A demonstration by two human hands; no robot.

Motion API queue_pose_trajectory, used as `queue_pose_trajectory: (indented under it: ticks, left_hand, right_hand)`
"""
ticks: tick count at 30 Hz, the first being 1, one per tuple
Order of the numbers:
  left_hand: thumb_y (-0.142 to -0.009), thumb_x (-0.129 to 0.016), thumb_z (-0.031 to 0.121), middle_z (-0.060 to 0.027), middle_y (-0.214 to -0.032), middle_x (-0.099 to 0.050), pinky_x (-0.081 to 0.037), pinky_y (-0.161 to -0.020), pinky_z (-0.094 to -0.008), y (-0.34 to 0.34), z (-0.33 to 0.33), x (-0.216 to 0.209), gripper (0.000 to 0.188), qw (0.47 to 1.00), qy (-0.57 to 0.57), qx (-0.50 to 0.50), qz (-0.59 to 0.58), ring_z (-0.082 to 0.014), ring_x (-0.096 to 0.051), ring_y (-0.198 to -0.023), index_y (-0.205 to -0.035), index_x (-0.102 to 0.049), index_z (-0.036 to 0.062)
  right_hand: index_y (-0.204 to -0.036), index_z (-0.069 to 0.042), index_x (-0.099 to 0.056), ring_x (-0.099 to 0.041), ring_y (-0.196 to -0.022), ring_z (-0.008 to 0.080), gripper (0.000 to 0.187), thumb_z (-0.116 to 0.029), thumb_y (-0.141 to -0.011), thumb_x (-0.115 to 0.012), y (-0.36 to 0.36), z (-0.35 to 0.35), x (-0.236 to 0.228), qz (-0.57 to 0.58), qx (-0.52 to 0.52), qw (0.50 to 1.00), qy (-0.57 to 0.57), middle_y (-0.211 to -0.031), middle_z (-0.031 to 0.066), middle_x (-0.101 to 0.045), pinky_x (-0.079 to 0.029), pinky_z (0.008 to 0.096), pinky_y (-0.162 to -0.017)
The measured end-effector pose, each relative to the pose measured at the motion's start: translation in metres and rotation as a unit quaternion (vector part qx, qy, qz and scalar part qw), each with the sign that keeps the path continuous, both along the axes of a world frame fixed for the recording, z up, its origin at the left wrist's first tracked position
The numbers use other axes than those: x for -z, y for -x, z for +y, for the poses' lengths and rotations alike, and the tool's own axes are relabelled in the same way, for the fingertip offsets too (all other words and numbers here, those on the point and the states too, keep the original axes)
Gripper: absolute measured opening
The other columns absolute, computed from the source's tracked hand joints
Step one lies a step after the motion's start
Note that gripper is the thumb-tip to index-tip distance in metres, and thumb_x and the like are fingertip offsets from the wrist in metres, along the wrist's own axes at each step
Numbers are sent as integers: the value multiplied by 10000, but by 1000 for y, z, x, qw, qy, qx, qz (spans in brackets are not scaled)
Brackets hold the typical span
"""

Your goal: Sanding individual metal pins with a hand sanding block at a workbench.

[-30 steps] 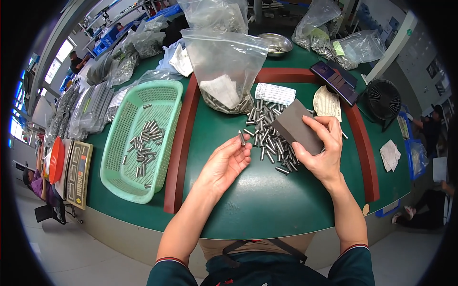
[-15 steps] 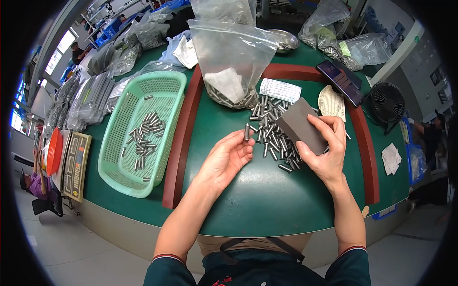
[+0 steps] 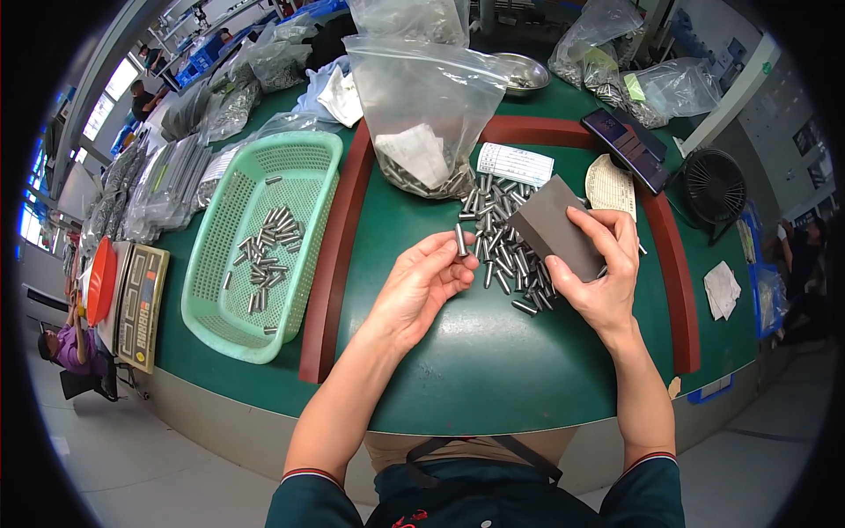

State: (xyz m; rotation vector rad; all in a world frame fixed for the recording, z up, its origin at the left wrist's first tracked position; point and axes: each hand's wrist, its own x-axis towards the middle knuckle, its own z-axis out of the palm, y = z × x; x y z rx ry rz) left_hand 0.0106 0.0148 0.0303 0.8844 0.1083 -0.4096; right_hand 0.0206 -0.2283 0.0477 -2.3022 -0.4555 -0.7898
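Your left hand (image 3: 425, 286) is closed at its tip, thumb and forefinger pinched together on a metal pin (image 3: 461, 240) that stands nearly upright just above them; the other fingers curl loosely below. Your right hand (image 3: 607, 273) is clamped on a brown-grey block (image 3: 556, 224), thumb along its near side and fingers over its far side, with the block tilted and reaching out to the left of that hand. The two hands are apart, with part of a heap of pins (image 3: 495, 251) between them. The heap spreads beyond your left fingertips and partly under the block; you cannot tell from here whether the block rests on it.

Left of your left hand, past a dark red rail (image 3: 339, 264), sits a green basket (image 3: 201, 290) with more pins (image 3: 275, 238) scattered in its bottom. Straight ahead of your left hand stands a clear plastic bag (image 3: 431, 97) with metal pieces and a white paper in it. Ahead of your right hand are a printed slip (image 3: 516, 165) behind the heap and, farther off, a phone (image 3: 625, 151). Out to the right of that hand are a black fan (image 3: 714, 187) and, nearer you, a white cloth (image 3: 722, 292). Under both hands lies the green tabletop (image 3: 493, 370).
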Motion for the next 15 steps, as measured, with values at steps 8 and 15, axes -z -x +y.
queue_pose_trajectory:
  ticks: [8, 15]
  left_hand:
    - [-976, -609, 188, -92, -1008, -672, -531, -824, -281, 1, -2, -1, 258, 998, -60, -6, -32, -131, -645, -853, -1171, -598, 21]
    - [-977, -601, 160, -115, -1026, -670, -534, -863, -300, 2, -2, 0, 237, 995, -71, -3, -63, -150, -650, -872, -1159, -611, 9]
  right_hand:
    - [-1083, -48, -700, -548, -940, 272, 538, -214, -583, -811, 0, -1, -1, -1, 1, 1000, -4, -997, 123, -576, -405, 391, -822]
    - [-1084, -50, -700, -548, -935, 272, 541, -213, -581, -813, -1, -2, 0, -6, -1, 1000, -5, -995, 123, -576, -406, 392, -822]
